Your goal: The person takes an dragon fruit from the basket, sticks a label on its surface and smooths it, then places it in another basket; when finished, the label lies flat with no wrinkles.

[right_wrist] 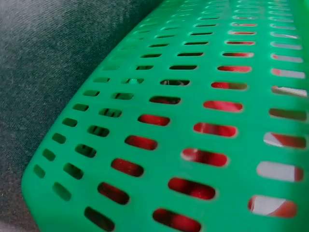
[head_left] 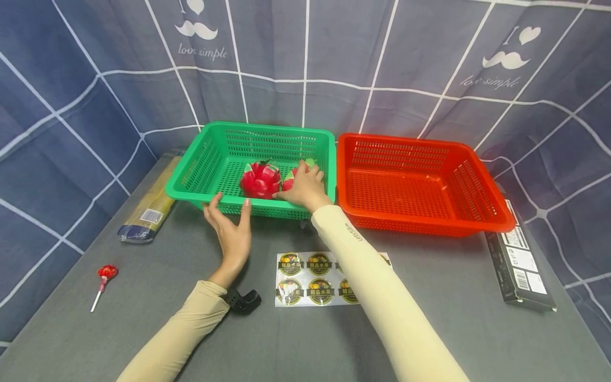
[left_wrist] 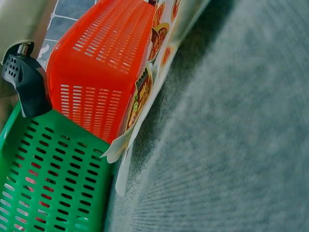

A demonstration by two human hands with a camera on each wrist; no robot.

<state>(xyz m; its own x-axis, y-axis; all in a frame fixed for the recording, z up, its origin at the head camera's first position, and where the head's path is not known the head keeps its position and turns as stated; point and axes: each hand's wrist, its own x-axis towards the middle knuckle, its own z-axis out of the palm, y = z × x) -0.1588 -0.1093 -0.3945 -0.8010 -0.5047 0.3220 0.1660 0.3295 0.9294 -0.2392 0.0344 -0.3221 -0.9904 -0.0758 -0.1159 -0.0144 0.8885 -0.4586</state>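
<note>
Two red dragon fruits with green-tipped scales lie in the green basket (head_left: 191,187). My right hand (head_left: 305,187) reaches over the front rim and grips the right dragon fruit (head_left: 288,182), its fingers covering much of the fruit. Beside it, to the left, sits the other dragon fruit (head_left: 261,180). My left hand (head_left: 231,233) is at the basket's front rim with thumb and fingers spread, holding nothing. Through the slots of the green basket wall (right_wrist: 159,130), red shows in the right wrist view.
A red basket (head_left: 396,220) stands right of the green one. In front lies a sheet of round fruit stickers (head_left: 305,294). Leftward are a lollipop (head_left: 107,272) and a long yellow packet (head_left: 153,211); a black box (head_left: 520,265) lies at right. A patterned curtain (head_left: 267,42) hangs behind.
</note>
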